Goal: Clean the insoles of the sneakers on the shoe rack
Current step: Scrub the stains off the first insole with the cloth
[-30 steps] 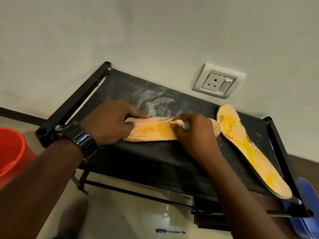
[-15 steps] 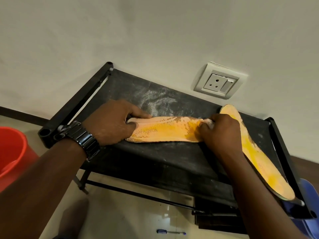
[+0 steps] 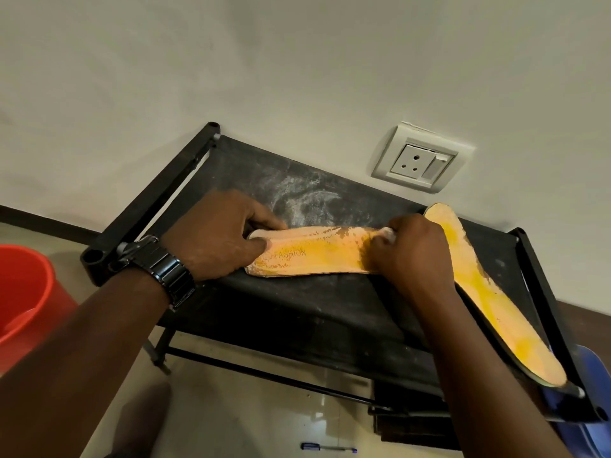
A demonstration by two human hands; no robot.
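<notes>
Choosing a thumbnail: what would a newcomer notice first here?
Against the black shoe rack, the orange-yellow centre insole stands out: the left hand grips its heel, the right hand presses a white cloth at its toe. The other insole lies along the rack's right side. A red bucket sits far left.

Pretty sure this is just a room in someone's home. There's a low black shoe rack [image 3: 314, 312] with a dusty fabric shelf pushed up against a plain off-white painted wall [image 3: 297, 77], and a regular white wall socket [image 3: 421, 159] with its switch sits just above it. The floor [image 3: 248, 418] is glossy beige tile with a dark skirting strip [image 3: 43, 220] running along the wall. A red plastic bucket [image 3: 26, 292] stands on the floor left of the rack, a blue plastic thing [image 3: 595, 385] pokes in at the right, and a pen [image 3: 329, 448] lies on the tiles.
</notes>
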